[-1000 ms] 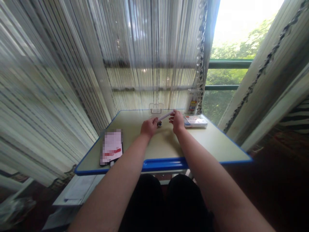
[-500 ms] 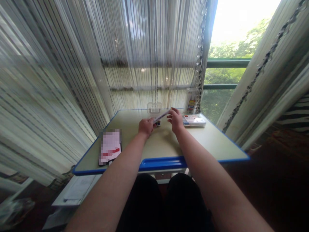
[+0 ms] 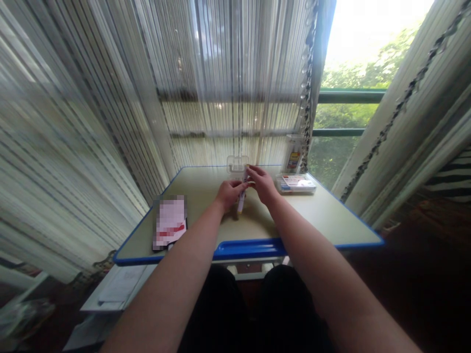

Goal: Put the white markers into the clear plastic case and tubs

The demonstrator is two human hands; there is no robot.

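Note:
A slim white marker (image 3: 241,202) with yellow ends stands at a steep tilt over the middle of the table. My left hand (image 3: 228,192) pinches it around its middle between thumb and fingers. At its upper end, my right hand (image 3: 262,182) has its fingertips closed on the marker. A clear plastic case (image 3: 296,184) with coloured contents lies just right of my right hand. Behind the hands stands a see-through case with a handle (image 3: 237,164).
The pale table (image 3: 312,220) has a blue rim. A clear pack with a yellow label (image 3: 293,158) stands at the back right. On the left lies a dark-edged device with a blurred pink screen (image 3: 170,223). Papers (image 3: 119,289) sit on a lower shelf; curtains (image 3: 235,73) hang behind.
The marker has turned from a slant toward the upper right to a nearly upright tilt, its lower end now showing below my left hand. My right hand has moved left, closer to my left hand.

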